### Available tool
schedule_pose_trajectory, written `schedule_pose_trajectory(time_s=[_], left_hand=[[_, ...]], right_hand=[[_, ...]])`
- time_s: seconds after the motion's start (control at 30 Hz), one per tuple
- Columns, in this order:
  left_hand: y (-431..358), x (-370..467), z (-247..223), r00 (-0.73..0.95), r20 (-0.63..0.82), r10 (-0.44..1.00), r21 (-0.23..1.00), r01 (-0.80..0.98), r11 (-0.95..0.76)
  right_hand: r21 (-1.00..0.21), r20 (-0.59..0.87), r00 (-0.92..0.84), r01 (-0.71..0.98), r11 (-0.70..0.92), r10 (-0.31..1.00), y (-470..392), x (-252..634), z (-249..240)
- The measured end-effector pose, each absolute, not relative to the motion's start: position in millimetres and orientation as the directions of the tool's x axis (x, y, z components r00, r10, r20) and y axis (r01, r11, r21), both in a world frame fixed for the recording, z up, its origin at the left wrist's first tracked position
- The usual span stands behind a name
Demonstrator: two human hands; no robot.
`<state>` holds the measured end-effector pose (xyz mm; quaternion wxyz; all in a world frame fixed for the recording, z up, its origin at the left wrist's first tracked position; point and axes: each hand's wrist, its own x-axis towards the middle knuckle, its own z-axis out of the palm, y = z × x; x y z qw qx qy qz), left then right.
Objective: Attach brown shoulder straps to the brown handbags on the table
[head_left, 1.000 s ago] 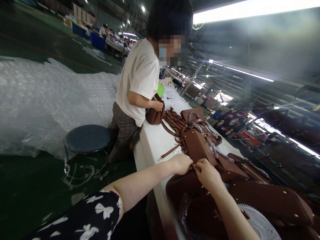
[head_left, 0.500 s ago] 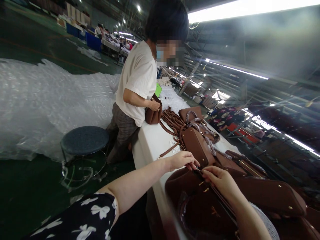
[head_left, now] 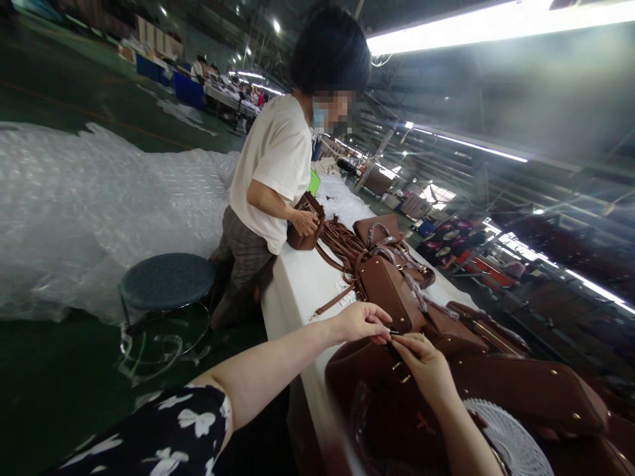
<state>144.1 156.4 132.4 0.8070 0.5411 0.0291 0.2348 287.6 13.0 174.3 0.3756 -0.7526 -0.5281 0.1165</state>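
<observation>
A brown handbag (head_left: 367, 390) lies in front of me at the table's near edge, with gold buckles and clear plastic wrap on its handle. My left hand (head_left: 364, 324) is closed in a pinch over the bag's top edge. Fingertip to fingertip with it, my right hand (head_left: 421, 360) pinches too. Between them shows a small dark piece (head_left: 395, 332), mostly covered by the fingers; its kind cannot be made out. Just beyond my hands lies another brown handbag (head_left: 389, 291) on its side, metal feet showing.
More brown bags (head_left: 526, 390) are piled to the right, near a white ribbed round object (head_left: 506, 436). Brown straps (head_left: 342, 241) lie along the white table (head_left: 292, 284). A co-worker (head_left: 272, 165) holds a brown bag (head_left: 302, 231). A round stool (head_left: 169, 281) and bubble wrap (head_left: 99, 211) are left.
My right hand has shifted slightly left and its fingertips now meet my left hand's. The white ribbed object shows more. The co-worker's hand has moved a little on the bag.
</observation>
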Motion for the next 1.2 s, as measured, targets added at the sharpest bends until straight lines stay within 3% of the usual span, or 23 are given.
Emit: schedule_pose_trajectory(time_s=[0.23,0.67,0.9,1.2], left_hand=[[157,142,133,0.890,0.220,0.399,0.958,-0.273,0.081],[151,140,139,0.916,0.195,0.352,0.980,-0.198,-0.029],[150,137,145,0.901,0.202,0.383,0.971,-0.134,-0.197],[156,135,147,0.927,0.161,0.338,0.968,-0.081,-0.238]], right_hand=[[-0.655,0.233,0.347,0.746,-0.117,0.908,13,280,173],[-0.597,0.224,0.301,0.794,-0.113,0.927,12,280,174],[-0.582,0.251,0.296,0.807,-0.100,0.922,10,279,172],[-0.563,0.250,0.279,0.821,-0.095,0.927,9,279,173]])
